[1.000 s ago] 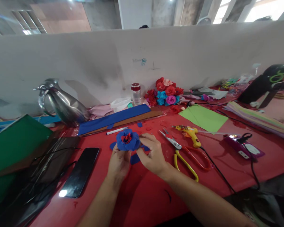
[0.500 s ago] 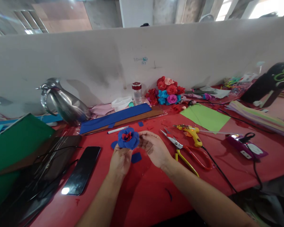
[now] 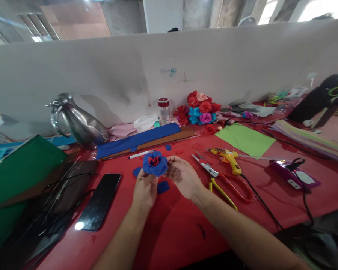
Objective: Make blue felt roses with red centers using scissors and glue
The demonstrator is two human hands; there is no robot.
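A paper flower (image 3: 155,164) with broad blue petals and a small red centre is held above the red table. My left hand (image 3: 146,187) grips it from below; the fingers under the bloom are partly hidden. From the right, my right hand (image 3: 184,176) has its curled fingertips at the edge of a blue petal. On the table beneath the hands lie a blue paper piece (image 3: 163,187) and another blue cutout (image 3: 136,171). A white pen (image 3: 141,154) rests just behind the flower.
Right of my hands lie scissors (image 3: 236,185), pliers (image 3: 222,195) and a yellow glue gun (image 3: 229,159) wired to a power strip (image 3: 295,174). A phone (image 3: 100,202) lies left. Behind are blue paper (image 3: 141,140), a glass jar (image 3: 164,112), paper roses (image 3: 204,107) and a metal jug (image 3: 79,123).
The flower has moved very slightly right in view and tipped a little, its face turning a bit more upward. Both hands keep nearly the same hold.
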